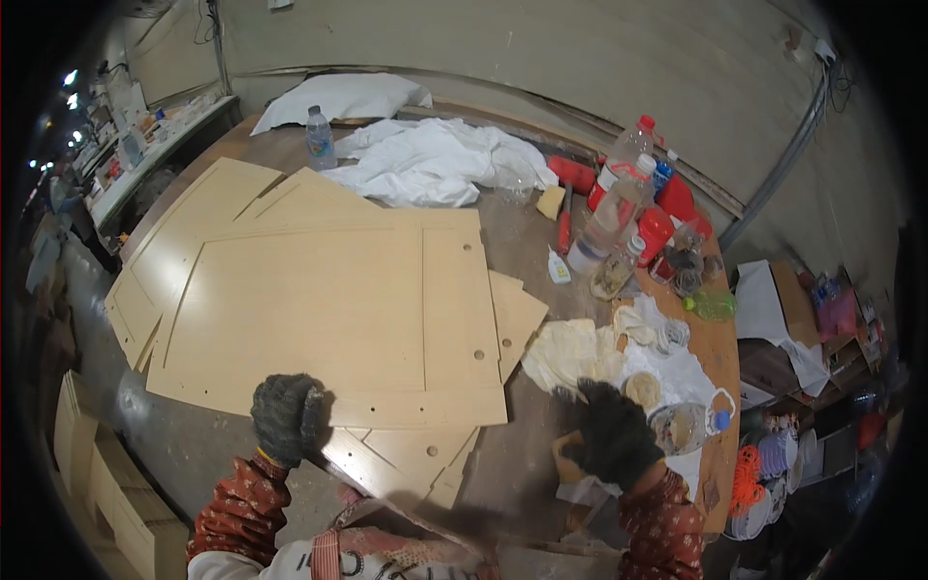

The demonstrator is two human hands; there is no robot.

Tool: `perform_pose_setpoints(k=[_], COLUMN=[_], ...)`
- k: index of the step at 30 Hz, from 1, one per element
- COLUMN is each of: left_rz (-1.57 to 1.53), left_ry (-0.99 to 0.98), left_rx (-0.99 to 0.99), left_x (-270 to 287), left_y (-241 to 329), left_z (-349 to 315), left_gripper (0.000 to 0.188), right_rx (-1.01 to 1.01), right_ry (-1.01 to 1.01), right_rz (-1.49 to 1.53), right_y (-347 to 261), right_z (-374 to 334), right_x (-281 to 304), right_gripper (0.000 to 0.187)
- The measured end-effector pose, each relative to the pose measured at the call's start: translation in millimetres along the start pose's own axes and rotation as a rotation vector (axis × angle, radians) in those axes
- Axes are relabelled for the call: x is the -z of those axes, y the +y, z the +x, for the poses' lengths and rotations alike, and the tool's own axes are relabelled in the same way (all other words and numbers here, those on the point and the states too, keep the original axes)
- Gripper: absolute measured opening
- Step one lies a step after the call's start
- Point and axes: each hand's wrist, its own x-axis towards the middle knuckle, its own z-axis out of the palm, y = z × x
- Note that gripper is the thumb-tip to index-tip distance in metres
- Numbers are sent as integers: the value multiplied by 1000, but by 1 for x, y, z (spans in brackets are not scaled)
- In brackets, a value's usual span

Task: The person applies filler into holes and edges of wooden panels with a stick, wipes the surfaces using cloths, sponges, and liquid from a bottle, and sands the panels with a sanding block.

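Note:
My left hand [287,420], in a dark knitted glove, is closed at the near edge of a pale wooden panel [309,300]. Its curled fingers hide whatever they may grip. That panel lies flat on top of several similar panels [164,261], which stick out at different angles. It has routed lines and small round holes along its right and near sides. My right hand [619,435], gloved alike, hovers at the near right with thumb and fingers apart. A tan block [568,460] lies by its thumb, partly covered by the hand.
Bottles [609,217], a red-handled hammer [566,208] and a small white glue bottle [558,267] stand or lie at the right. Crumpled white cloth [425,159] and a water bottle [320,137] are at the back. Cream rags [575,356] lie beyond my right hand. Boards [121,483] stand at lower left.

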Motion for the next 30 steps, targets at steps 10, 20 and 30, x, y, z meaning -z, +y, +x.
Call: perform_pose_setpoints(k=[10, 20, 30], left_rz=[10, 33, -55], left_ry=[-57, -133, -218], left_rx=[219, 248, 398], left_x=[3, -4, -7], left_y=[14, 12, 8], left_z=[16, 1, 8], left_gripper=[36, 43, 31], right_rx=[-344, -585, 375], right_ry=[163, 299, 834], right_rz=[67, 153, 74], right_y=[112, 157, 58], right_z=[294, 415, 282], right_x=[-2, -74, -18], right_gripper=[52, 33, 26])
